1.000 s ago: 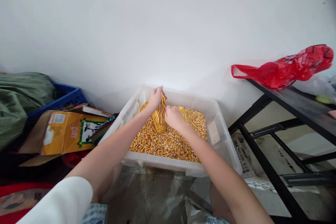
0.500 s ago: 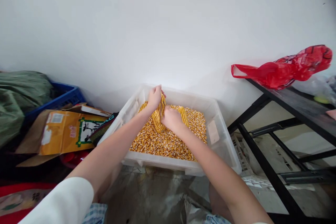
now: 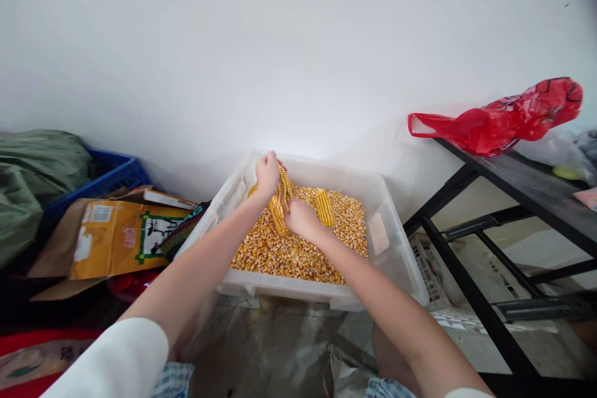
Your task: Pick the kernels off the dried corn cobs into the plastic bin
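Note:
A yellow corn cob (image 3: 280, 204) is tilted over the bin, with a dark groove running along it where kernels are gone. My left hand (image 3: 267, 174) is closed round its upper end. Against the cob's right side, my right hand (image 3: 301, 217) presses with curled fingers; their tips are hidden. Below both hands, loose corn kernels (image 3: 289, 259) fill much of a translucent plastic bin (image 3: 298, 286). A second cob (image 3: 325, 208) lies on the kernels to the right of my right hand. Part of another cob (image 3: 252, 189) shows behind my left wrist.
Left of the bin lie an opened yellow cardboard box (image 3: 119, 239) and a blue crate (image 3: 112, 177) with a green bag (image 3: 41, 168). On the right stands a black metal frame (image 3: 466, 267), a red plastic bag (image 3: 499, 121) on its top. A white wall (image 3: 298, 50) rises behind.
Both hands and the held cob have shifted slightly left. More of the cob lying on the right is exposed. The grip on the held cob stays the same.

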{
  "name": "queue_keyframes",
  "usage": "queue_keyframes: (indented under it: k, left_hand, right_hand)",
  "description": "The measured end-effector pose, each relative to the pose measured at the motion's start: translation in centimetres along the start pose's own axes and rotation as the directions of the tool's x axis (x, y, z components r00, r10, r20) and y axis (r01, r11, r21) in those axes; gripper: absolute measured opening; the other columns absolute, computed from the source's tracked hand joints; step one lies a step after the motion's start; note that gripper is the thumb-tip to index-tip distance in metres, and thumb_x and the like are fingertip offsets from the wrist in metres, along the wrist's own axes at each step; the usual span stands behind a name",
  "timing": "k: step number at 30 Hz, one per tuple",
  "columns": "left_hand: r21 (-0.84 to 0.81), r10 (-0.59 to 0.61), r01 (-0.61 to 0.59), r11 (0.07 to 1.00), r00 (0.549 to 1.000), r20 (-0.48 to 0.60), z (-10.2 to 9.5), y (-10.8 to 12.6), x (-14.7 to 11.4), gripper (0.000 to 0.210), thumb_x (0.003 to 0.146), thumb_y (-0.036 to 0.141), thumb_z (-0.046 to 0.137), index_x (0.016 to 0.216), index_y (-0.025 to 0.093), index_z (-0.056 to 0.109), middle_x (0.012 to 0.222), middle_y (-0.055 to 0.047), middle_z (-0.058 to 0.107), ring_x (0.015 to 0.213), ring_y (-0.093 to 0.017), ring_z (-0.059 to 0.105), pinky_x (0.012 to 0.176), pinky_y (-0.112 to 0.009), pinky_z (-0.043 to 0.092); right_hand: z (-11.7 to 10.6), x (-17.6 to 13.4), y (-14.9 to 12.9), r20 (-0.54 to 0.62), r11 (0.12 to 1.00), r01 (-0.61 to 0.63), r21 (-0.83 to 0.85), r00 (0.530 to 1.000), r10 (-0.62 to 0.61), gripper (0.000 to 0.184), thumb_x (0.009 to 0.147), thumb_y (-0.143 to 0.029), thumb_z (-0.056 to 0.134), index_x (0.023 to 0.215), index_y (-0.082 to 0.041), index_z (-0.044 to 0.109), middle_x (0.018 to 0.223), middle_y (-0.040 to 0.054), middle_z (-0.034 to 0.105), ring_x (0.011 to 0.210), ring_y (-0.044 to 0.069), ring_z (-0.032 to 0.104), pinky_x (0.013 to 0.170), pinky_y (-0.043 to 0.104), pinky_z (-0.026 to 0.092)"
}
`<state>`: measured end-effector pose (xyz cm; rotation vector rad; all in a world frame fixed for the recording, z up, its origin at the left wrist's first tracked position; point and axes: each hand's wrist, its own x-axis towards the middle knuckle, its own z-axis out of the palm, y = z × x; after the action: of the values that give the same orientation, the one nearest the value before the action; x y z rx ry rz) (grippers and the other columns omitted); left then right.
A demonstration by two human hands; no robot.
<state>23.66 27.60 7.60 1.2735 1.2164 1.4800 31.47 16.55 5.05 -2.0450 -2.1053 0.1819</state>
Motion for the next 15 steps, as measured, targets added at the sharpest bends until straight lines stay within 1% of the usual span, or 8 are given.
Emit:
queue_keyframes:
  k: [4,7,11,15]
  left_hand:
    - [0.083,0.022,-0.018,0.996,0.998,-0.053,0.1,-0.2,0.0,0.039,0.082,0.045,0.028,0.063,0.019,0.049,0.062,-0.007,0.061,0.061,-0.019,0.057,0.056,-0.028,0.044]
    - [0.115,0.028,-0.019,0.993,0.997,-0.078,0.3,-0.4,0.0,0.038,0.082,0.044,0.028,0.063,0.019,0.050,0.063,-0.007,0.061,0.063,-0.019,0.057,0.057,-0.028,0.044]
    - [0.095,0.028,-0.021,0.995,0.997,-0.074,0.5,-0.5,0.4,0.038,0.081,0.045,0.029,0.063,0.019,0.051,0.062,-0.006,0.061,0.060,-0.019,0.057,0.057,-0.028,0.044]
    - [0.075,0.000,0.005,0.997,0.998,-0.060,-0.1,-0.9,1.3,0.042,0.081,0.049,0.026,0.061,0.020,0.049,0.060,-0.007,0.060,0.059,-0.020,0.056,0.057,-0.030,0.044]
  right_hand:
    - [1.1,-0.2,0.0,0.018,1.000,-0.018,0.007,1.000,0.018,0.019,0.077,-0.017,0.047,0.094,-0.012,0.055,0.088,0.0138,0.065,0.083,0.024,0.064,0.067,0.030,0.048]
    - [1.9,-0.4,0.5,0.033,0.999,-0.027,-0.042,0.999,0.028,0.022,0.075,-0.014,0.050,0.096,-0.012,0.054,0.085,0.0133,0.066,0.081,0.025,0.064,0.067,0.031,0.049]
    - [2.2,-0.3,0.8,0.012,0.991,-0.030,-0.134,0.999,0.032,0.023,0.077,-0.010,0.048,0.099,-0.010,0.052,0.084,0.0143,0.066,0.082,0.026,0.064,0.068,0.033,0.050]
    - [2.0,0.0,0.8,0.017,0.983,-0.001,-0.183,1.000,0.004,0.022,0.079,-0.009,0.044,0.101,-0.010,0.051,0.084,0.0153,0.066,0.082,0.025,0.065,0.069,0.034,0.050]
